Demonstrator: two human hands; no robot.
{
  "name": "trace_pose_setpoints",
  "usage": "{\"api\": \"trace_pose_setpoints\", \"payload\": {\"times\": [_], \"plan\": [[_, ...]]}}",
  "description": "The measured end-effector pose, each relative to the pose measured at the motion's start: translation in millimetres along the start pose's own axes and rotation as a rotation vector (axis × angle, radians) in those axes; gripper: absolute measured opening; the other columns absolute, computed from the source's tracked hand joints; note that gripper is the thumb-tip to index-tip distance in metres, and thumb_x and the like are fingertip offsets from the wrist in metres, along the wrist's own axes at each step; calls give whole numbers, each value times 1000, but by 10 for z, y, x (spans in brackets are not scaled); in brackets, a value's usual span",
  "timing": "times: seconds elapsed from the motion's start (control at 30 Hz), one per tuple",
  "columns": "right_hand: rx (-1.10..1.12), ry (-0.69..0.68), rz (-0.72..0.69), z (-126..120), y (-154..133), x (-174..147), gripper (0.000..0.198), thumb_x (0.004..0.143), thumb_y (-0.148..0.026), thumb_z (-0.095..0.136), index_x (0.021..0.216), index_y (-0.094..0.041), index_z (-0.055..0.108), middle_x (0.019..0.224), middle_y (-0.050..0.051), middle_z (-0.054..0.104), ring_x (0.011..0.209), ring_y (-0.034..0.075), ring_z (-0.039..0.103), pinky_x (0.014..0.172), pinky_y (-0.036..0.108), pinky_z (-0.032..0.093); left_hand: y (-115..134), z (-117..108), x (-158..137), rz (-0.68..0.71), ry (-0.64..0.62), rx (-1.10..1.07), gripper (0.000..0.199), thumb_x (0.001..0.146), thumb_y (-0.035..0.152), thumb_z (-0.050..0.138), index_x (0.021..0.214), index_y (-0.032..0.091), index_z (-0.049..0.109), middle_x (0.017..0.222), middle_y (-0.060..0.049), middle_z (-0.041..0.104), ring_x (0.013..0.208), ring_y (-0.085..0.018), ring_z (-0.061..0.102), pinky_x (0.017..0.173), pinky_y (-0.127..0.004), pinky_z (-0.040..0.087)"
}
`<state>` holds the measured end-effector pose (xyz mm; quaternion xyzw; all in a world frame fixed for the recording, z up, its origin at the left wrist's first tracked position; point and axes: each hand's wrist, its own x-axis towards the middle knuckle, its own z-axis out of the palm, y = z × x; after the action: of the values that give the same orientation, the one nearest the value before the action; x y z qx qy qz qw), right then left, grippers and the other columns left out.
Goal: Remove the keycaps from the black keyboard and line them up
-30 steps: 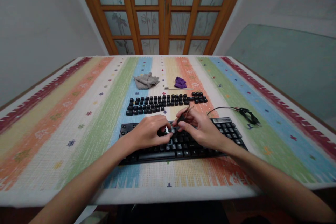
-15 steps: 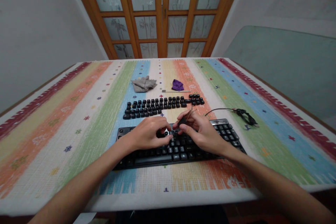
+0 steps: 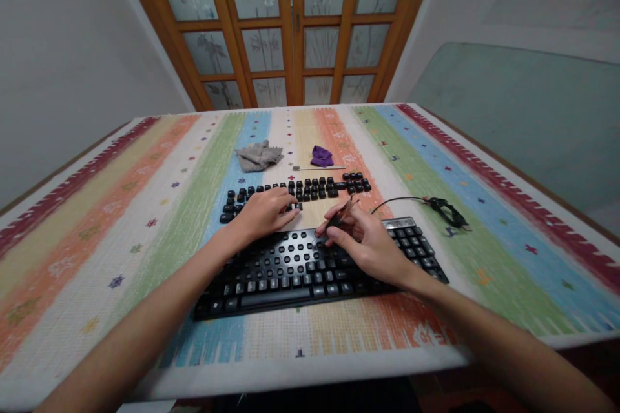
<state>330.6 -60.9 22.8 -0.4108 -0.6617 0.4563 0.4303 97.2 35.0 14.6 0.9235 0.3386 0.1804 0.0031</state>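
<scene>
A black keyboard [image 3: 276, 297] lies in front of me, its upper left area stripped of keycaps, showing bare key posts. Above it, my left hand [image 3: 268, 211] is over the rows of loose black keycaps [image 3: 317, 190]. Its thumb and forefinger are pinched around a small black keycap [image 3: 299, 206] at the end of the lowest row. Over the middle of the keyboard, my right hand [image 3: 365, 239] grips a small tool with a dark handle [image 3: 333, 222] and thin wire-like ends. Its exact kind is hard to make out.
A grey cloth [image 3: 259, 156], a purple cloth [image 3: 321, 156] and a toothbrush [image 3: 317, 168] lie behind the keycaps. To the right is a bundled black cable [image 3: 446, 213]. Everything rests on a striped tablecloth [image 3: 145, 271]; wooden glazed doors [image 3: 293, 26] stand beyond.
My left hand has moved up from the keyboard to the loose keycap rows, where a keycap now shows at its fingertips. The right hand keeps its tool over the keyboard.
</scene>
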Motion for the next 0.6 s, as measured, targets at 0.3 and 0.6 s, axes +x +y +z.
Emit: {"api": "trace_pose_setpoints", "payload": {"times": [0.3,0.6], "plan": [[-71,-5,-23,-11,-31,-31,17,93,-33,61,102,-20,55,88,5,70,80,19,71,77,37,59,-57,139,53,-6,-69,123,23,92,31,54,93,16,72,84,-8,67,80,-19,62,63,-27,45],[-119,-52,-29,-3,9,-44,16,94,-33,60,103,-20,56,88,5,69,80,19,69,74,36,58,-84,138,45,-25,-92,117,21,91,30,58,99,15,70,89,-9,68,85,-21,63,67,-28,47]]}}
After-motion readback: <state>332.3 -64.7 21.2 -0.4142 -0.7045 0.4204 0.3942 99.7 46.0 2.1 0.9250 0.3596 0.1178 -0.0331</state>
